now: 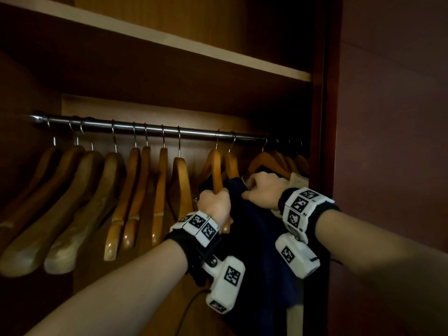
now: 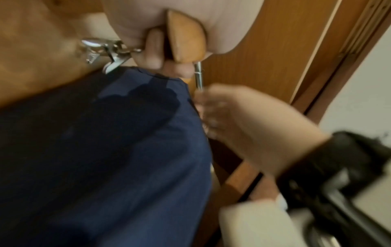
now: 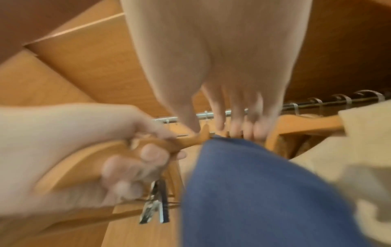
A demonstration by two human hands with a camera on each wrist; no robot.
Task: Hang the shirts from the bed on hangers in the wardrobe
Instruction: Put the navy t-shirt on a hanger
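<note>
Forearms with wrist-worn cameras reach into the wardrobe (image 1: 324,93); left hand (image 1: 214,206) grips, fingers curled, one arm of a wooden hanger (image 1: 215,170) hooked on the metal rail (image 1: 150,128); right hand (image 1: 263,192) pinches the top of the navy shirt (image 1: 261,238) at the hanger's other side; shirt hangs down below both hands; empty wooden hangers (image 1: 135,195) fill the rail leftward; cream garment (image 1: 299,179) hangs just right.

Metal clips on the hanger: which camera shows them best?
Left wrist view: the metal clips sit close and sharp beside the left hand gripping the wooden hanger. Right wrist shows them blurred, dangling. Head view barely shows them.
</note>
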